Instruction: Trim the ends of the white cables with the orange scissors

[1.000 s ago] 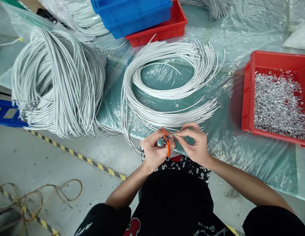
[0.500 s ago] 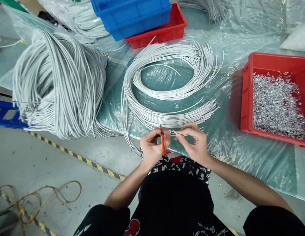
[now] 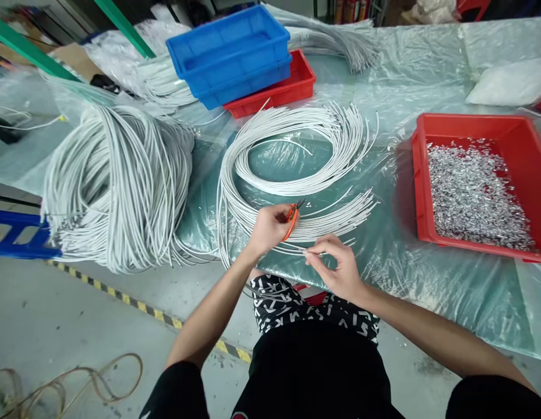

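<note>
My left hand is closed on small orange-handled pliers, whose dark jaws point up and to the right. Pinched between finger and thumb of my right hand is the end of a white cable. Both hands are over the front edge of the table, a little apart. Just beyond them lies a loose coil of white cables, with many cut ends fanning out at its right side.
A big bundle of white cables stands left. Blue bins rest on a red bin behind the coil. At right, a red bin holds shiny scraps. Plastic sheet covers the table.
The view has tilted up, showing more of the table's back. My left hand has moved up and away from my right hand with the pliers, which now lean right. My right hand keeps its pinch.
</note>
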Demonstrator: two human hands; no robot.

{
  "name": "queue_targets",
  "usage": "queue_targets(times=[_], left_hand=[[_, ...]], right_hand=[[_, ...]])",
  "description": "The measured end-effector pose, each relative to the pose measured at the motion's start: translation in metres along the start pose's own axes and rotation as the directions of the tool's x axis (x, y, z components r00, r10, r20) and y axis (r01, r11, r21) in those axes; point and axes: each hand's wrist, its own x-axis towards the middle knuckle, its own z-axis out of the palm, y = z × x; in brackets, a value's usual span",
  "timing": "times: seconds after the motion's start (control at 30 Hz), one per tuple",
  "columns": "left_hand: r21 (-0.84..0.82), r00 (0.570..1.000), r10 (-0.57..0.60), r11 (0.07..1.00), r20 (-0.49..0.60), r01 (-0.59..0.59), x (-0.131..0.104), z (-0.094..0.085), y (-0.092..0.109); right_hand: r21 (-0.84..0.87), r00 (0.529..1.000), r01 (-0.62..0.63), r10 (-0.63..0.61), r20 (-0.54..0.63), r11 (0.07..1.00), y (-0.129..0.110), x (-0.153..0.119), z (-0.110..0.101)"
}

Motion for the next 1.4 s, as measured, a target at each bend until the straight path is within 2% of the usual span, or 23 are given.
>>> queue_targets(times=[0.1, 0.2, 0.27, 0.33, 0.47, 0.53, 0.63, 0.77, 1.0, 1.1, 1.27, 1.4], left_hand=[[0.222, 0.993, 0.016, 0.974, 0.113, -0.041, 0.039, -0.002, -0.01], [0.309, 0.991, 0.014, 0.95, 0.134, -0.055, 0.056, -0.001, -0.014], [0.322, 0.992, 0.024, 0.945, 0.12, -0.062, 0.053, -0.003, -0.012], [0.331, 0.987, 0.039, 0.94, 0.154, -0.089, 0.045, -0.008, -0.007], [0.365, 0.907, 0.036, 0.908, 0.419, -0.205, 0.027, -0.017, 0.005], [0.435, 0.883, 0.025, 0.863, 0.469, -0.256, 0.024, -0.018, 0.009], [0.487, 0.876, 0.016, 0.826, 0.481, -0.283, 0.025, -0.017, 0.012], [0.476, 0.885, 0.026, 0.835, 0.465, -0.275, 0.026, -0.02, 0.012], [0.526, 0.929, -0.051, 0.835, 0.368, -0.163, 0.018, -0.022, 0.005], [0.539, 0.921, -0.106, 0.833, 0.374, -0.123, 0.018, -0.024, 0.005], [0.538, 0.873, -0.166, 0.834, 0.459, -0.124, 0.026, -0.026, 0.011], [0.595, 0.907, -0.126, 0.789, 0.402, -0.153, 0.028, -0.019, 0.012]], right_hand=[[0.011, 0.998, 0.059, -0.06, 0.026, 0.998, 0.002, -0.001, 0.001], [0.02, 0.998, 0.059, -0.059, 0.026, 0.998, 0.003, 0.0, 0.0], [0.033, 0.998, 0.053, -0.054, 0.021, 0.998, 0.003, 0.0, -0.001], [0.055, 0.998, 0.051, -0.053, 0.031, 0.997, 0.003, 0.0, -0.001], [0.08, 0.996, 0.048, -0.053, 0.068, 0.996, 0.001, -0.002, 0.0], [0.077, 0.996, 0.041, -0.047, 0.075, 0.996, 0.001, -0.002, 0.0], [0.073, 0.996, 0.033, -0.038, 0.079, 0.997, 0.0, -0.002, 0.0], [0.078, 0.996, 0.028, -0.035, 0.084, 0.997, 0.0, -0.002, 0.0], [0.107, 0.984, 0.073, -0.089, 0.157, 0.992, 0.001, -0.003, 0.003], [0.106, 0.983, 0.079, -0.095, 0.159, 0.991, 0.001, -0.004, 0.003], [0.092, 0.983, 0.082, -0.095, 0.156, 0.992, 0.001, -0.004, 0.004], [0.092, 0.983, 0.083, -0.096, 0.155, 0.992, 0.0, -0.004, 0.004]])
